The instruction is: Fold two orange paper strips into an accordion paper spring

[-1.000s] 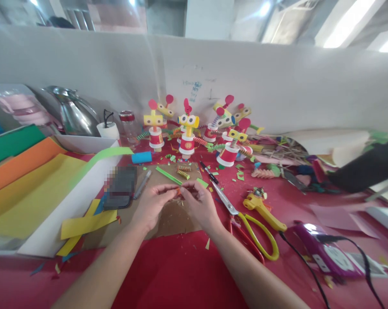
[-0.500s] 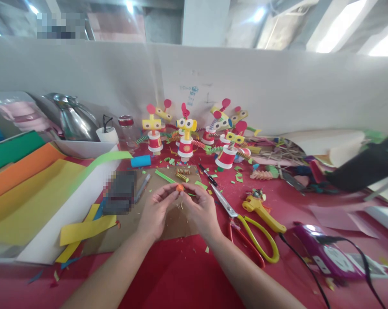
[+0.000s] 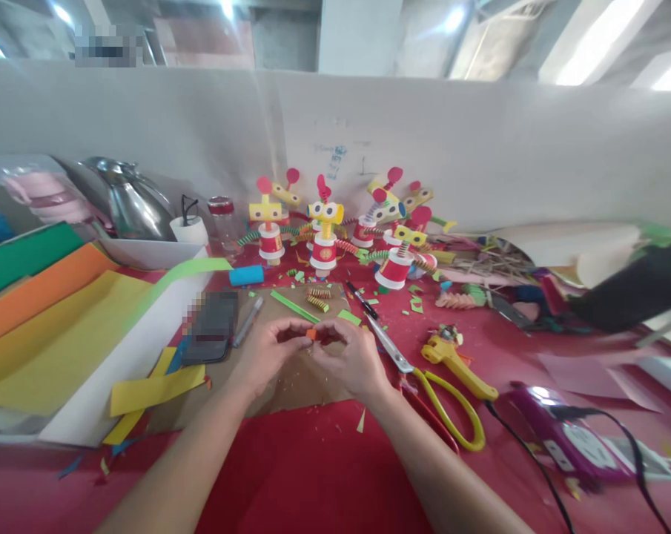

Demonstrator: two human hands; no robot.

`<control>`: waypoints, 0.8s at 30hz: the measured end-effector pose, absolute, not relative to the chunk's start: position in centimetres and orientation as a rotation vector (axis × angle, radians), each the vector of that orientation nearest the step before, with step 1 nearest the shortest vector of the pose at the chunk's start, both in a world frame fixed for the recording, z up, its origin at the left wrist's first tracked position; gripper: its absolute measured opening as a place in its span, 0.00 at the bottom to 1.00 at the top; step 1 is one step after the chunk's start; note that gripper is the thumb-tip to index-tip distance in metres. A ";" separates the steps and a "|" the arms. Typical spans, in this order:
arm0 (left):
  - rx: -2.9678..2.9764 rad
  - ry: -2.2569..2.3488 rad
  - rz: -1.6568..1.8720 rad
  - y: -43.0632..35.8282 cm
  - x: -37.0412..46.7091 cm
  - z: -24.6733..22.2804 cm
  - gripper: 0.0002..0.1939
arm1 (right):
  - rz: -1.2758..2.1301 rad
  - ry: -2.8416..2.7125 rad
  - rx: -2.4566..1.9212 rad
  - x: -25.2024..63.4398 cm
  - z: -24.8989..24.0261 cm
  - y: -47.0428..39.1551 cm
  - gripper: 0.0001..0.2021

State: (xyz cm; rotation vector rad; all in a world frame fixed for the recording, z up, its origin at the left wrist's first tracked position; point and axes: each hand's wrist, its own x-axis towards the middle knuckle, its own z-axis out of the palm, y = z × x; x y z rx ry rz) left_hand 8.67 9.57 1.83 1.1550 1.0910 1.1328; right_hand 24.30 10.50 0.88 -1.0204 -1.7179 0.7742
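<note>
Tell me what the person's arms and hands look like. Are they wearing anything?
Both arms are bare from the lower edge of the picture up to the wrists, with no sleeves showing. The left hand and the right hand wear no gloves. No watch, bracelet or ring can be seen on either one. The fingers are bare as well; the picture is too soft to show the nails.

Orange piece (image 3: 311,334): we see it mostly hidden between fingertips, shape untellable. Phone (image 3: 211,326): partly pixelated. Dark object (image 3: 635,293), right: blurred, cut off. Both forearms: cut by bottom edge.
</note>
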 end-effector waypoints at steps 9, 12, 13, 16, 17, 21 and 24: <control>0.662 0.781 1.304 9.6 10.0 0.4 0.10 | 0.789 -1.601 -0.953 23.1 0.7 9.8 0.12; 0.602 0.730 1.259 9.6 10.0 0.5 0.09 | 0.745 -1.617 -0.964 23.2 0.9 9.7 0.10; 0.599 0.729 1.244 9.6 9.9 0.5 0.08 | 0.746 -1.626 -0.966 23.3 0.9 9.8 0.10; 0.675 0.776 1.231 9.5 9.5 0.9 0.08 | 0.764 -1.642 -0.975 23.6 0.9 10.1 0.10; 0.716 0.802 1.233 9.5 9.4 1.0 0.08 | 0.778 -1.646 -0.981 23.8 0.8 10.2 0.10; 0.841 0.913 1.209 9.4 9.2 1.5 0.13 | 0.899 -1.639 -0.996 24.2 0.5 10.6 0.12; 0.910 0.967 1.161 9.4 9.1 1.6 0.15 | 0.956 -1.605 -0.965 24.3 0.4 10.8 0.12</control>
